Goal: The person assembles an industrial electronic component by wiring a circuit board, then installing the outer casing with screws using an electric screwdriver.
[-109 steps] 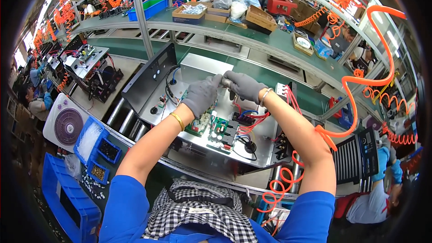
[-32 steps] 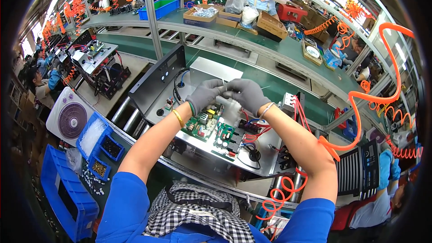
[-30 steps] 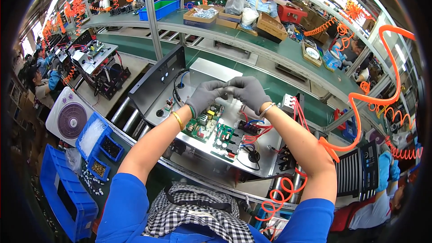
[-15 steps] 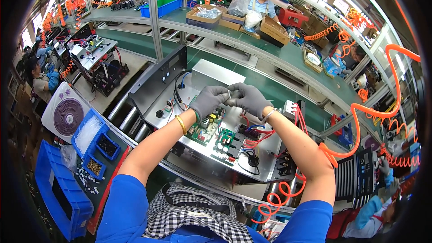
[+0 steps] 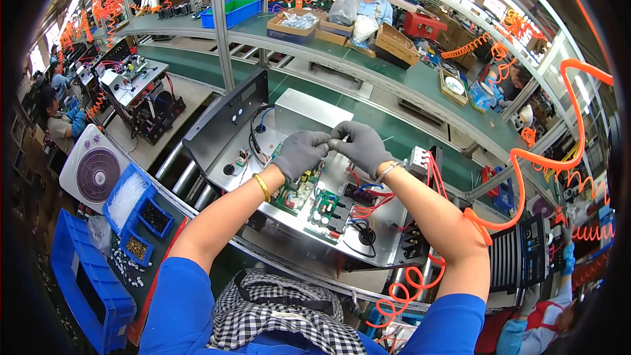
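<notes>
My left hand (image 5: 301,152) and my right hand (image 5: 360,146), both in grey gloves, meet fingertip to fingertip over an open metal chassis (image 5: 299,219). Each is closed in a pinch; whatever lies between the fingers is too small or hidden to name. Below them in the chassis sit a green circuit board (image 5: 327,205) and another board partly covered by my left hand. Red wires (image 5: 373,210) run along the right side of the tray. Behind my hands is a silver metal box (image 5: 309,110), and a dark upright panel (image 5: 227,115) stands at the chassis's left end.
Blue bins with small screws (image 5: 137,248) and clear plastic pieces (image 5: 125,198) stand at left beside a purple-white fan (image 5: 97,174). An orange coiled air hose (image 5: 526,158) hangs close to my right arm. Another unit (image 5: 135,82) rests farther along the line. Co-workers are around.
My fingertips have drawn closer together, and the small pale piece seen between them before is now hidden. The view has shifted slightly.
</notes>
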`<state>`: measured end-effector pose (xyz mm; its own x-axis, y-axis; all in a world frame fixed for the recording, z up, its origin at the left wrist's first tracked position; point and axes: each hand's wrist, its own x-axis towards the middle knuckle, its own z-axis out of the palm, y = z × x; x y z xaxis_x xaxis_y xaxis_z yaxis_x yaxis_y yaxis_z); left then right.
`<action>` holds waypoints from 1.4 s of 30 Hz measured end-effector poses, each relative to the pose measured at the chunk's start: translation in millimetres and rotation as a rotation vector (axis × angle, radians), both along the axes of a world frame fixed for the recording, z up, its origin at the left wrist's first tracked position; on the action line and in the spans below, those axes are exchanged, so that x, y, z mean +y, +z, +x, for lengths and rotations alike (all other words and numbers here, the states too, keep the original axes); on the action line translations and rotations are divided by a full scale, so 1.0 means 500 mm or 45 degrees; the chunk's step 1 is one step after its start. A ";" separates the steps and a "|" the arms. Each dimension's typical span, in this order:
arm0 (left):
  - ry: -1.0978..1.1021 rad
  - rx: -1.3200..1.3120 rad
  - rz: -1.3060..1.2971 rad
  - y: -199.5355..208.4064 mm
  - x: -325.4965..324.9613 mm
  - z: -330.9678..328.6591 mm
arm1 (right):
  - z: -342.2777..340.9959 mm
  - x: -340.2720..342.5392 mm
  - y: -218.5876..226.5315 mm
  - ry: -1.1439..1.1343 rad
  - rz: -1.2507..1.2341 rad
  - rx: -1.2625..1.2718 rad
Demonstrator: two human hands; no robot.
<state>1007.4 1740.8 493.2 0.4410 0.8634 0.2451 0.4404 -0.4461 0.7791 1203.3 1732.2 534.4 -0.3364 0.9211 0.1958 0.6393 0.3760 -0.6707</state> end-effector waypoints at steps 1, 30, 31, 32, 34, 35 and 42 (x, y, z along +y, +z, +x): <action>-0.002 0.002 -0.002 0.005 -0.002 0.002 | -0.001 0.000 0.000 0.010 0.001 0.000; -0.116 0.791 0.403 0.037 0.053 -0.068 | 0.008 0.014 0.035 -0.044 -0.262 0.529; -0.110 0.963 0.199 0.051 0.055 -0.066 | 0.013 0.015 0.040 -0.063 -0.216 0.590; -0.108 0.966 0.194 0.052 0.058 -0.064 | 0.017 0.016 0.044 -0.082 -0.172 0.651; -0.194 1.031 0.076 0.054 0.063 -0.062 | 0.015 0.011 0.052 -0.079 -0.158 0.626; -0.191 1.034 0.068 0.054 0.065 -0.062 | 0.012 0.006 0.053 -0.071 -0.148 0.581; -0.117 0.955 -0.043 0.051 0.077 -0.059 | -0.009 -0.021 0.069 0.125 0.068 0.285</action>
